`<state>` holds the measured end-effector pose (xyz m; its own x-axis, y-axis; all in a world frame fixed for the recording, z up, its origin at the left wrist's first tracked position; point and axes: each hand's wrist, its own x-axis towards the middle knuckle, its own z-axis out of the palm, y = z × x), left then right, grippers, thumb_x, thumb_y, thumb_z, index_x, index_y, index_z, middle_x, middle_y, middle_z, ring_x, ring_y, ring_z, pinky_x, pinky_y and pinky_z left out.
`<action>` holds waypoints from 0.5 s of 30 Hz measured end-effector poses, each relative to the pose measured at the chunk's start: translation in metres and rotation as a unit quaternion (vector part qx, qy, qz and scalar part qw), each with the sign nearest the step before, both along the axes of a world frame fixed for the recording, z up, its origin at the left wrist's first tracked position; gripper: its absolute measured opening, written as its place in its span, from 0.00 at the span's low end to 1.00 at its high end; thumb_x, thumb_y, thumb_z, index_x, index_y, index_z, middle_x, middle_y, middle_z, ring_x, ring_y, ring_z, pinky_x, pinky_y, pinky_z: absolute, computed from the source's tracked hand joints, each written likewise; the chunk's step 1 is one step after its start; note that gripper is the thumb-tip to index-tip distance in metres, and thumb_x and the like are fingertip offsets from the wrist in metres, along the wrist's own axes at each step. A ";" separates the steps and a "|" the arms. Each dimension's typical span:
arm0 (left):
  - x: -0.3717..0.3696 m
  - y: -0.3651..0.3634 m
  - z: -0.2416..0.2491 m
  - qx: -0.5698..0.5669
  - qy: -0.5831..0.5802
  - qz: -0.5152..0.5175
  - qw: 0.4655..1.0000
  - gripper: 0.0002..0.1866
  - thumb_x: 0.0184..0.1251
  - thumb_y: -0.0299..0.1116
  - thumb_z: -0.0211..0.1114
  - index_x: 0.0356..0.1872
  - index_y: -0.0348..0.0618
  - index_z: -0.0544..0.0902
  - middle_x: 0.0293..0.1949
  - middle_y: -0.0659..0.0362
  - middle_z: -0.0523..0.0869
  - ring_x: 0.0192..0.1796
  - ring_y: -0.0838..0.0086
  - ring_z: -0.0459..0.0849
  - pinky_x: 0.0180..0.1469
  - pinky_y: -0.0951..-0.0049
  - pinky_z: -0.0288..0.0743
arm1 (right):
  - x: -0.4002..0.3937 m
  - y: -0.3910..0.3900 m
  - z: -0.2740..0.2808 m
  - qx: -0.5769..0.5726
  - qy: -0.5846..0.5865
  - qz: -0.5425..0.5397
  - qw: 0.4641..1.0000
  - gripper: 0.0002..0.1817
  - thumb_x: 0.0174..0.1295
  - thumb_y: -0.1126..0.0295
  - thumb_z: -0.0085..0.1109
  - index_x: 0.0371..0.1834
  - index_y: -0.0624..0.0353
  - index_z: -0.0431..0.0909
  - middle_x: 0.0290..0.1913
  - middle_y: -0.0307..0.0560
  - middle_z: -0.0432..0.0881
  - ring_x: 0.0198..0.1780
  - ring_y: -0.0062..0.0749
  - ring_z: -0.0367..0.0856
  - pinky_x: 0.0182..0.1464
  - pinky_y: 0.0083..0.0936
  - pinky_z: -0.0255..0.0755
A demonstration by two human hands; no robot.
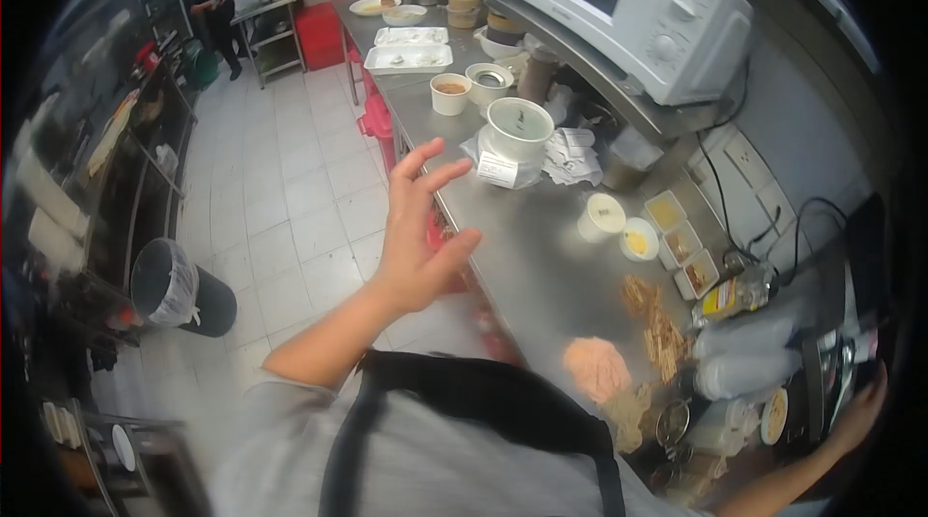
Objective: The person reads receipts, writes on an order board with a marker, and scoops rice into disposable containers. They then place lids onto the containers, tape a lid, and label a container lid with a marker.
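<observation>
My left hand (422,242) is raised in front of the steel counter's near edge, fingers apart and curved, with nothing in it. Beyond its fingertips stands a lidded white tub (519,129) in a clear plastic bag, with a printed label (497,170) on the front. At the far right, my right hand (863,408) reaches toward a dark object (839,377) at the counter's end; its fingers are dim and partly hidden, so I cannot make out any grip. Near that arm are a small bowl (773,416) and some cloudy plastic bottles (744,374).
The steel counter (522,256) carries a cup of brown food (450,92), white trays (408,58), wooden sticks (663,338) and a pinkish cloth-like heap (596,369). A microwave (628,10) stands on the shelf above. A bin (184,290) and a distant person (215,10) are left.
</observation>
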<state>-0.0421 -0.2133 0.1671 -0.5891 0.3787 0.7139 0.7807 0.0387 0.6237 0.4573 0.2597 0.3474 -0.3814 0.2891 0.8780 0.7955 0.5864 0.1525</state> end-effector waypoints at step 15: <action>-0.258 -0.151 -0.024 -0.035 -0.057 0.126 0.990 0.19 0.60 0.37 0.59 0.53 0.44 0.76 0.67 0.50 0.58 0.71 0.58 0.53 0.68 0.57 0.51 | -0.519 -0.267 -0.015 0.369 0.113 0.564 0.730 0.10 0.56 0.75 0.62 0.31 0.75 0.76 0.17 0.58 0.76 0.15 0.39 0.73 0.14 0.25 0.67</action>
<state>-0.3005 -0.3646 0.1433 -0.7462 0.2561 0.6145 0.6656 0.2704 0.6956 -0.0619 -0.0076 0.3327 0.1686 -0.6808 0.7128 -0.0767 0.7119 0.6981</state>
